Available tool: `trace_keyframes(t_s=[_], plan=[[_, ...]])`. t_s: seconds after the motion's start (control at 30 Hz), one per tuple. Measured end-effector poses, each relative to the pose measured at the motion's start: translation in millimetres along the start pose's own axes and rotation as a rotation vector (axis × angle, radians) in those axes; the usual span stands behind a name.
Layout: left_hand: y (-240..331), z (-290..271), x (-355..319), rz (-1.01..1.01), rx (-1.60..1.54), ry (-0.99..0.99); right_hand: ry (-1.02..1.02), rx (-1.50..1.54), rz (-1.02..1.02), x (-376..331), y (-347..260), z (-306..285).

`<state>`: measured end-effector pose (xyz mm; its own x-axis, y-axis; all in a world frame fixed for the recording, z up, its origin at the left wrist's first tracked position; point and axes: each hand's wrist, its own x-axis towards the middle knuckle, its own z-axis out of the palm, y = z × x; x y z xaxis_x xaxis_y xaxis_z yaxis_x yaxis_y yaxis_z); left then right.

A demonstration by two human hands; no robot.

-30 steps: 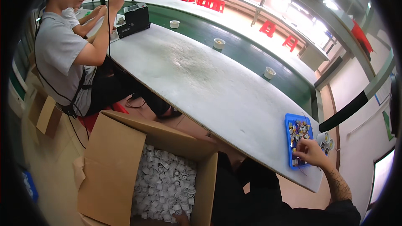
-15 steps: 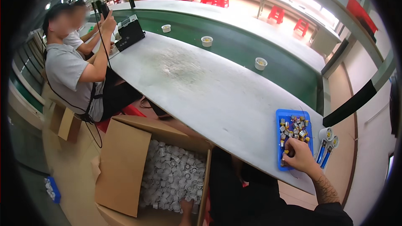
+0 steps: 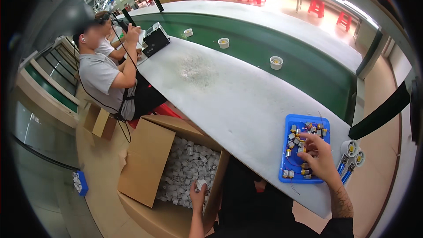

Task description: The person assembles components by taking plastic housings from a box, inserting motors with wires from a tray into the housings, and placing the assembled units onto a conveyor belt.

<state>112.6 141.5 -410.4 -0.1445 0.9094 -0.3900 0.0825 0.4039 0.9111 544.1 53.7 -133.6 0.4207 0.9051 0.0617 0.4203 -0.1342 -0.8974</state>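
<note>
My left hand (image 3: 198,197) is closed around a white plastic cap (image 3: 201,184), held above many similar white caps (image 3: 185,167) in the open cardboard box (image 3: 147,165). Over the blue tray (image 3: 288,123), my right hand (image 3: 320,158) is bent with thumb and fingers around a small silver motor (image 3: 302,150) with a yellow end. Its curled fingers partly hide the grip. More small motors (image 3: 291,137) with thin wires lie loose in the tray, some beneath the hand.
Two white round housings with blue wires (image 3: 350,148) sit right of the tray. On the green conveyor belt (image 3: 246,46) stand three white cups (image 3: 276,63). A co-worker (image 3: 103,70) sits at the left by a black case (image 3: 156,40). A dark post (image 3: 381,112) rises at the right.
My left hand has come up out of the pile with a white cap. My right hand has lifted slightly from the tray's near part. The whole view has shifted.
</note>
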Motion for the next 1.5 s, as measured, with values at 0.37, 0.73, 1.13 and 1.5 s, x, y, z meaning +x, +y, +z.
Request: trace_keyframes(t_s=[0.37, 0.73, 1.13, 1.5], plan=[[101, 88, -34, 0.451, -0.150, 0.135, -0.115, -0.112, -0.144, 18, -34, -24], [224, 124, -76, 0.611, -0.428, -0.121, -0.183, -0.316, -0.462, 31, -121, -11], [272, 167, -87, 1.004, -0.145, -0.347, -0.074, -0.096, -0.633, 39, -93, 24], [268, 159, -91, 1.222, 0.144, -0.094, -0.019, -0.263, -0.812, 41, -76, 53]])
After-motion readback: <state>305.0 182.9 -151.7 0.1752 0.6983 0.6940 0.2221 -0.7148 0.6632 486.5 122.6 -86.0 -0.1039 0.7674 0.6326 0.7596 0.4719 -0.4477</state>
